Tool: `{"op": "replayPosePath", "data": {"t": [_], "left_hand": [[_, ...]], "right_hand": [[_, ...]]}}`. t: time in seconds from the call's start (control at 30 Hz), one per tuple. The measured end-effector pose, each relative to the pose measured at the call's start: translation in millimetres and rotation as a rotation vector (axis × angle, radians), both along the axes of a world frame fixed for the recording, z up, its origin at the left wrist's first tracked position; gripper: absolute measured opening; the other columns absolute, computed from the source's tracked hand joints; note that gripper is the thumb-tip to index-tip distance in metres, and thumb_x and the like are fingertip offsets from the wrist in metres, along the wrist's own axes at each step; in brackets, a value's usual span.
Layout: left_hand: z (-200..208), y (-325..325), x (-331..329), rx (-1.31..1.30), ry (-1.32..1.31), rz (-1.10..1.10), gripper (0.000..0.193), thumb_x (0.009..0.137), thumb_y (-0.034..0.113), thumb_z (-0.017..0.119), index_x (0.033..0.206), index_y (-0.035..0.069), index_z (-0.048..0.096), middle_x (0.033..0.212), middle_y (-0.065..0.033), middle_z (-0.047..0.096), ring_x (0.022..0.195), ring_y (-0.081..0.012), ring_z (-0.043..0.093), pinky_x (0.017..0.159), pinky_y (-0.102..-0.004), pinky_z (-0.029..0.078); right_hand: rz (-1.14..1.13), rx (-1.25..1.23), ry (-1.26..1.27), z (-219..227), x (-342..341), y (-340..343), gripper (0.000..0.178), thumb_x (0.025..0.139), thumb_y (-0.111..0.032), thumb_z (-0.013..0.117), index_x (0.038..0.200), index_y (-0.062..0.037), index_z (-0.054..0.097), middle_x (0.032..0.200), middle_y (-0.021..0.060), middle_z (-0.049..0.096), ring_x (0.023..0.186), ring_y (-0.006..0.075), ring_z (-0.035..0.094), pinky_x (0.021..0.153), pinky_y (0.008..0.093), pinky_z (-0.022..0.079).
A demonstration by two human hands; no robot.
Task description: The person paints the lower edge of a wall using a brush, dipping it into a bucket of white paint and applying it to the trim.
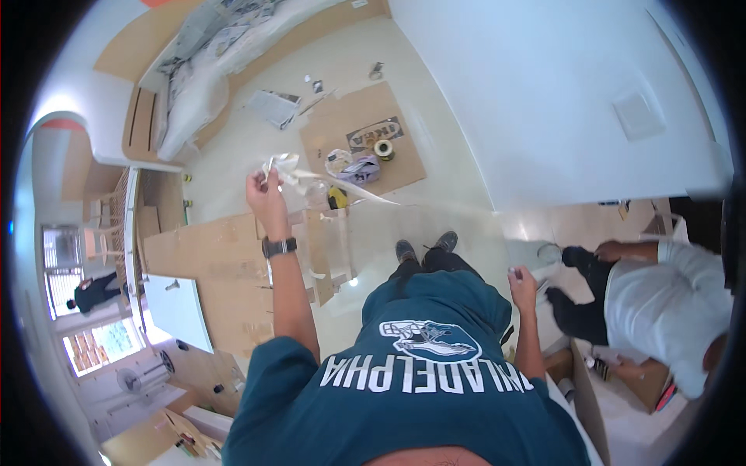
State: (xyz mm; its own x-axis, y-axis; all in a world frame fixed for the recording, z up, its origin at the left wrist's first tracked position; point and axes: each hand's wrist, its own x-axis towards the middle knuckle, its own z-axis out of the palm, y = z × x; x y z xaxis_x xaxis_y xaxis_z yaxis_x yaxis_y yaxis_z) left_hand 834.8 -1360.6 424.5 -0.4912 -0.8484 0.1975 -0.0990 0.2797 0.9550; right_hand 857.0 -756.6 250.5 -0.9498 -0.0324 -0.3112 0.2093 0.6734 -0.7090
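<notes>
My left hand (266,194), raised at the left, is closed on a crumpled strip of pale tape (286,168). From there the strip trails rightward in the air, thinning toward the base of the white wall, where its far end is hard to make out. At my right side, my right hand (523,286) is held low with its fingers curled in. Whatever those fingers hold, if anything, is too small to tell. Beneath the strip, a cardboard sheet (322,128) on the floor bears a roll of tape (383,150) and a purple bag (360,169).
A co-worker in a white shirt (660,303) bends close by on my right. A yellow-and-black tool (336,197) lies on the floor ahead. Brown cardboard (210,256) and a white panel (179,311) are at the left. A plastic-covered bench (203,97) lines the far left.
</notes>
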Motion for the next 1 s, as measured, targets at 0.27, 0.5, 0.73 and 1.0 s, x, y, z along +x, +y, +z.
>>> {"op": "replayPosePath", "data": {"t": [0.27, 0.5, 0.73, 1.0], "left_hand": [[-18.7, -111.1, -74.9, -0.116, -0.052, 0.095, 0.024, 0.085, 0.011, 0.077, 0.101, -0.003, 0.067, 0.085, -0.0068, 0.066, 0.067, -0.0109, 0.058, 0.06, -0.025, 0.045], [-4.6, -210.4, -110.8, 0.117, 0.066, 0.209, 0.025, 0.086, 0.011, 0.076, 0.105, -0.003, 0.067, 0.09, -0.0076, 0.072, 0.077, -0.015, 0.072, 0.06, -0.0247, 0.05], [-27.2, -281.4, -166.9, 0.162, -0.024, 0.127, 0.02, 0.087, 0.009, 0.073, 0.101, -0.001, 0.062, 0.084, -0.007, 0.069, 0.072, -0.0174, 0.072, 0.055, -0.0231, 0.049], [-107.4, -328.4, -237.8, 0.154, -0.238, 0.067, 0.015, 0.084, 0.006, 0.074, 0.088, -0.004, 0.063, 0.083, -0.0116, 0.069, 0.063, -0.0198, 0.07, 0.056, -0.0309, 0.059]], "right_hand": [[-0.022, 0.022, -0.056, -58.5, -32.0, -25.6, 0.023, 0.091, -0.015, 0.067, 0.107, 0.001, 0.069, 0.088, 0.0088, 0.071, 0.082, 0.0153, 0.065, 0.078, 0.0312, 0.052], [-0.121, -0.171, -0.029, -56.1, -62.7, -48.9, 0.021, 0.092, -0.013, 0.066, 0.107, 0.0016, 0.068, 0.095, 0.0097, 0.071, 0.088, 0.0174, 0.067, 0.083, 0.0313, 0.052], [-0.416, -0.218, -0.204, -90.7, -49.8, -48.5, 0.021, 0.092, -0.019, 0.069, 0.106, -0.0028, 0.067, 0.083, 0.0011, 0.062, 0.063, 0.004, 0.05, 0.05, 0.022, 0.038], [-0.577, -0.25, -0.266, -76.5, -51.0, -139.1, 0.025, 0.093, -0.02, 0.069, 0.111, -0.0037, 0.066, 0.086, 0.001, 0.064, 0.069, 0.0066, 0.055, 0.055, 0.0217, 0.043]]}}
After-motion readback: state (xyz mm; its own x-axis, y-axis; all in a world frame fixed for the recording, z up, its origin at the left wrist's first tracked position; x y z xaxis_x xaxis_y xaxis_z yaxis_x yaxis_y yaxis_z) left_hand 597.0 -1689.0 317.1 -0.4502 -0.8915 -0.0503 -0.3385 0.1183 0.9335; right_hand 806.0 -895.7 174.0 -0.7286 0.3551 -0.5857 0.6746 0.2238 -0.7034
